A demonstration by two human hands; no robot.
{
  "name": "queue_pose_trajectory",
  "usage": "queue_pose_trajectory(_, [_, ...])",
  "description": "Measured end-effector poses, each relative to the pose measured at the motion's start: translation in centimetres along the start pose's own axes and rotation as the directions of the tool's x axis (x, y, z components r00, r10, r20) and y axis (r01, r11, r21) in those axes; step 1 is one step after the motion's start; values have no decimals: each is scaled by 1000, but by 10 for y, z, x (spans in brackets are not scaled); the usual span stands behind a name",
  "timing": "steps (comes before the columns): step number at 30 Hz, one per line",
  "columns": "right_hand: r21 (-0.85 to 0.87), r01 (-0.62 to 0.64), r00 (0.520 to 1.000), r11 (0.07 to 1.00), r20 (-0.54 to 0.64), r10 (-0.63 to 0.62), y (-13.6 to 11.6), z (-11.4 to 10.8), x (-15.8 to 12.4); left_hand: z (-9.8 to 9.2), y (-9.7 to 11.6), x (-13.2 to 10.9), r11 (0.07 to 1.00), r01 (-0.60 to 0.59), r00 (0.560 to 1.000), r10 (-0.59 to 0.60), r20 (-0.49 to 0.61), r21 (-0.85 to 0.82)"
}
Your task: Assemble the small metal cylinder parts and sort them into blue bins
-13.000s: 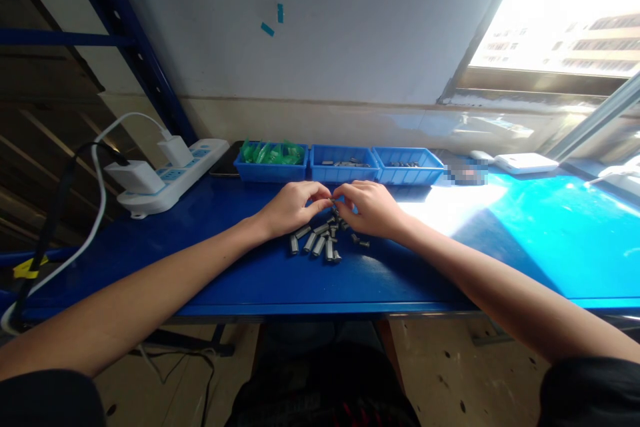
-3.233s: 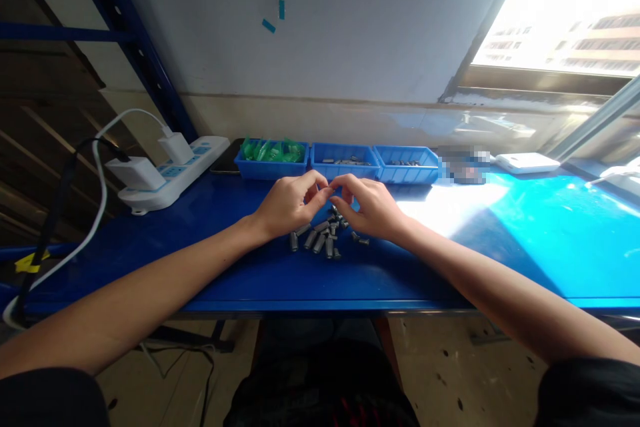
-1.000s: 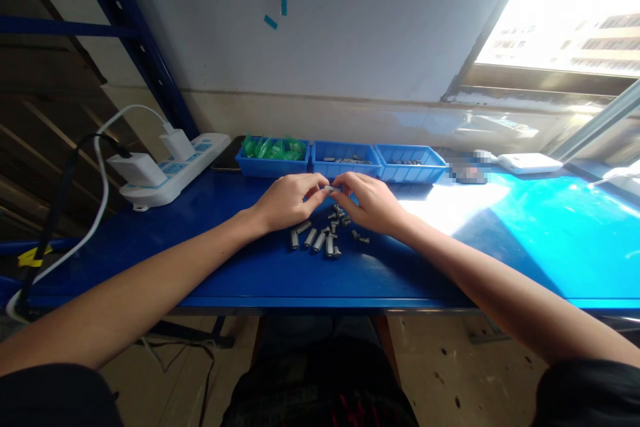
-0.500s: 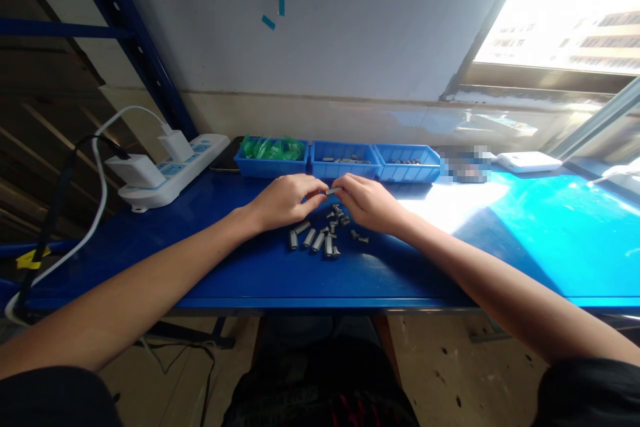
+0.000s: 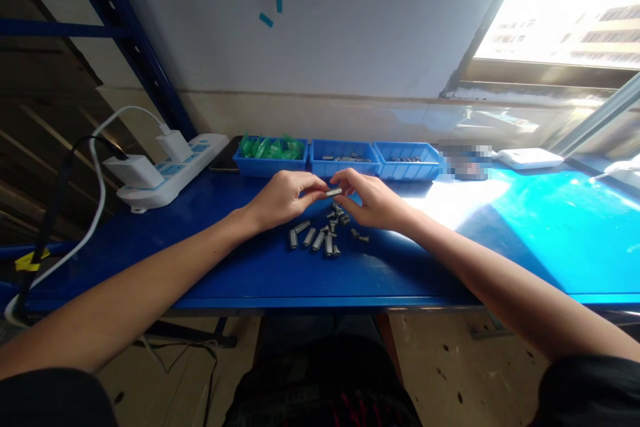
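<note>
A silver spacer point(image 5: 334, 193) is pinched by the left hand point(image 5: 280, 197), with the right hand point(image 5: 374, 201) spread at its other end. Below, loose metal pieces point(image 5: 319, 241) are separated from the table's front edge point(image 5: 320, 301) by room; behind, blue bins point(image 5: 325, 169) are lined up.

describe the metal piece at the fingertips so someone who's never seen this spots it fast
On the blue table, find the middle of three blue bins. In front of it, a silvery metal piece sticks out from the fingertips of the left hand, toward the right hand. Unlike the similar pieces loose on the table, it is held in the fingers.
</note>
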State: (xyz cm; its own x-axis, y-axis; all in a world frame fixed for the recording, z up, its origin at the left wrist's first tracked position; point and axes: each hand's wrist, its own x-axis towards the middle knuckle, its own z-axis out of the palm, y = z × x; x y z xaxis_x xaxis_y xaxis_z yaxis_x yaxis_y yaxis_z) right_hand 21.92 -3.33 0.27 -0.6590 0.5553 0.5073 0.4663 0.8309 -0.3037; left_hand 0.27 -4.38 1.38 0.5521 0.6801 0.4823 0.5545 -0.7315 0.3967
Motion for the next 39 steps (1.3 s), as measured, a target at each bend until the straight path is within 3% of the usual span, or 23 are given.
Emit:
queue_pose_trajectory(4, [36, 6, 1000, 999, -28, -5, 2, 1, 0, 0, -1, 0, 996, 50, 999, -49, 5, -70])
queue_pose_trajectory(8, [38, -15, 1000, 999, -17, 15, 2, 3, 1, 0, -1, 0, 999, 27, 999, -27, 30, -18])
queue_pose_trajectory(13, [-33, -114, 992, 993, 56, 116, -3, 2, 3, 1, -1, -1, 996, -74, 995, 70, 72, 55])
queue_pose_trajectory(19, [-61, -221, 975, 973, 8, 222, -6, 3, 4, 3, 3, -3, 993, -41, 999, 39, 20, 113])
queue_pose_trajectory(25, [31, -123, 990, 992, -64, 125, -4, 5, 2, 5, 4, -3, 997, 63, 996, -61, -61, 40])
queue_pose_trajectory(28, [-7, -56, 995, 998, -85, 55, -4, 5, 1, 3, 4, -1, 995, 101, 993, -102, -63, -16])
queue_pose_trajectory(31, [-117, -21, 996, 993, -85, 11, -3, -1, 1, -5, 4, 0, 992, 102, 990, -107, 90, 69])
queue_pose_trajectory(33, [-185, -36, 993, 982, -119, 14, -2, -8, 2, -14, 4, -1, 983, 86, 961, -124, 246, 161])
queue_pose_trajectory(35, [-229, -113, 973, 967, -223, 61, 2, -17, 3, -25, 1, -1, 976, 66, 913, -142, 382, 206])
queue_pose_trajectory(37, [-248, -231, 923, 941, -360, 132, 10, -26, 4, -33, -3, -2, 979, 44, 868, -135, 478, 197])
queue_pose_trajectory(39, [-280, -337, 880, 899, -434, 195, 22, -31, 4, -35, -8, -1, 982, 38, 850, -128, 511, 183])
